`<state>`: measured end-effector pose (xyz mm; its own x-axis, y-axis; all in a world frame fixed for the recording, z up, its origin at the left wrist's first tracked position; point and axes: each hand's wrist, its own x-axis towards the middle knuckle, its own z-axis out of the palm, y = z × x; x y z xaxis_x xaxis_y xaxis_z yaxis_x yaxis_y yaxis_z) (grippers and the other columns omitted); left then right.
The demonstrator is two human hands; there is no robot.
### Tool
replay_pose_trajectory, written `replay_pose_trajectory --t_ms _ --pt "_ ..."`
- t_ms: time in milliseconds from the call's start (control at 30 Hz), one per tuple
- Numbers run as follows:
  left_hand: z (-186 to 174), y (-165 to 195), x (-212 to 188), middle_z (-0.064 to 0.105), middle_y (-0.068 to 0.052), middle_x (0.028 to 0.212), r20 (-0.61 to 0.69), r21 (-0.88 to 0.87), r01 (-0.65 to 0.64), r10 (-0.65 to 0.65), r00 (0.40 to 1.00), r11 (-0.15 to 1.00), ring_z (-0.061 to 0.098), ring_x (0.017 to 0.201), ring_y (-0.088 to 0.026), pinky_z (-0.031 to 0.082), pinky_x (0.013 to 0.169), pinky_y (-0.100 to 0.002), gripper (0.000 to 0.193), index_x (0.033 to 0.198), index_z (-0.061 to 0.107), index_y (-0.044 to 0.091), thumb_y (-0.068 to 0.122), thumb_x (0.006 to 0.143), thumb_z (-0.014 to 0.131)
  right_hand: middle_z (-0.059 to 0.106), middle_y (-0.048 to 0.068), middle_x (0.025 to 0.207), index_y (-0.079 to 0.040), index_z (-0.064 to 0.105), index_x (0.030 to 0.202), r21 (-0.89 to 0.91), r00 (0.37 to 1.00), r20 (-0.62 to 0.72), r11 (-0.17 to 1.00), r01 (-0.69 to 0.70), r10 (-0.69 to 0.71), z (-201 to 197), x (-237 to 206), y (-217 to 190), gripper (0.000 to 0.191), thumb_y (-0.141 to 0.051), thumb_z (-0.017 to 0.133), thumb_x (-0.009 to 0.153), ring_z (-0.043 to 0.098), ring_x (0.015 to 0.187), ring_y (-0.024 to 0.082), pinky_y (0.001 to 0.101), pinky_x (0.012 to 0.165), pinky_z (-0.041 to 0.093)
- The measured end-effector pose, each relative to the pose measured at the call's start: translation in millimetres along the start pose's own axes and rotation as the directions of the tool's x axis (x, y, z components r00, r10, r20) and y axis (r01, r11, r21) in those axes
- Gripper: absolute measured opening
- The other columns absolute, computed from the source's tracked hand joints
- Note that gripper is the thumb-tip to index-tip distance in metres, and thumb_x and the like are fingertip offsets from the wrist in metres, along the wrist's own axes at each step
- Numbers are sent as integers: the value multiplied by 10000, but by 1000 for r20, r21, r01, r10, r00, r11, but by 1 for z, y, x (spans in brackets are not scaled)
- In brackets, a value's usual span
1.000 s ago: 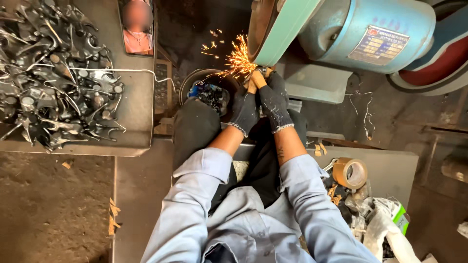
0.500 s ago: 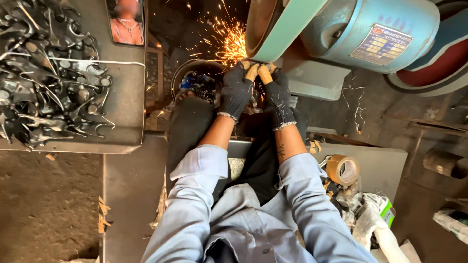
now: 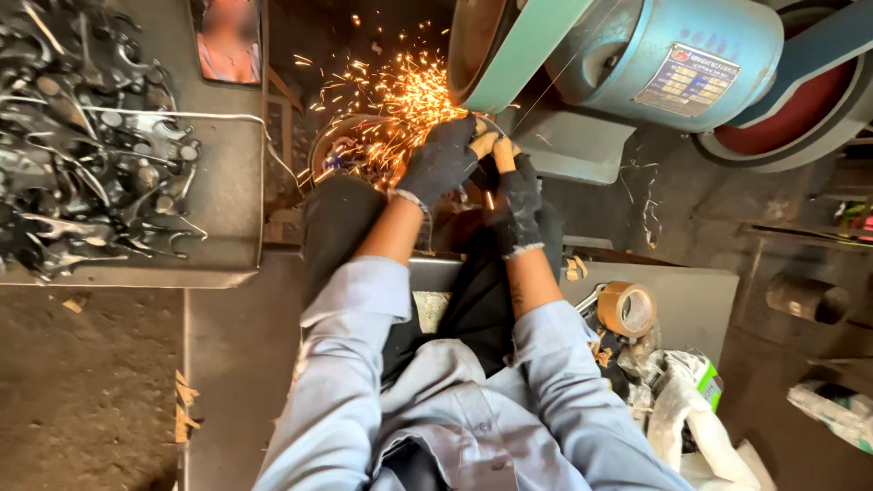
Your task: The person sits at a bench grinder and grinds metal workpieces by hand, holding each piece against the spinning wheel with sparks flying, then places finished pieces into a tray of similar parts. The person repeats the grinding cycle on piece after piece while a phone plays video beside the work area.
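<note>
A big blue-cased electric motor [image 3: 664, 55] fills the upper right, with a pale green sanding belt [image 3: 523, 50] running over a wheel beside it. At the left, a grey metal table [image 3: 227, 209] carries a large heap of dark forged steel pieces [image 3: 82, 155] that spreads to its left edge; a small framed picture [image 3: 227, 41] stands at its far right corner. Below the belt sits a round dark bucket [image 3: 341, 150] holding more small metal parts under a shower of orange sparks [image 3: 409, 100]. On the lower grey bench at the right lies a roll of brown packing tape [image 3: 627, 309]. The left hand [image 3: 441, 164] and right hand [image 3: 514, 195], both in dark gloves, have their fingers curled tight around a small metal workpiece [image 3: 482, 145], pressed to the belt's lower edge and mostly hidden.
</note>
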<state>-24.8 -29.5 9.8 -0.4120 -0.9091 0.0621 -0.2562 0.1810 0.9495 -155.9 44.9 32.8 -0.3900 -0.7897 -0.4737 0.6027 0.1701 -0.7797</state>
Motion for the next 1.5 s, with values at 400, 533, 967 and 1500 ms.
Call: replay_pose_trajectory --t_ms 400,533,967,1500 --pt "-46 63 -49 644 -198 1311 270 189 -125 71 960 974 676 1077 -352 557 880 -435 681 1316 582 29 287 743 845 696 72 1185 -32 546 1397 -470 902 419 826 312 -103 16 -66 -37 569 -249 708 897 662 1034 145 275 887 549" --pt "-39 46 -23 729 -79 1100 402 -534 189 51 914 824 713 1005 -196 595 886 -362 454 1245 607 23 134 852 805 647 90 1247 -29 464 1457 -253 808 590 950 183 2 1 -31 -25 655 -207 711 877 633 1072 164 294 906 535" --pt "-19 -5 -6 721 -107 1109 538 -808 568 -199 819 153 721 993 -174 588 899 -345 205 1208 650 -19 57 1029 584 649 89 1034 -62 615 1319 312 841 524 888 -337 135 -14 11 20 297 -226 668 1077 626 811 162 299 690 510" --pt "-43 56 -65 619 -192 1368 -45 522 -312 390 920 794 620 1234 -406 512 1073 -447 575 1248 569 48 177 775 869 689 72 1249 4 559 1438 -466 897 436 836 288 -67 24 -60 -31 540 -26 747 933 627 1094 148 313 955 531"
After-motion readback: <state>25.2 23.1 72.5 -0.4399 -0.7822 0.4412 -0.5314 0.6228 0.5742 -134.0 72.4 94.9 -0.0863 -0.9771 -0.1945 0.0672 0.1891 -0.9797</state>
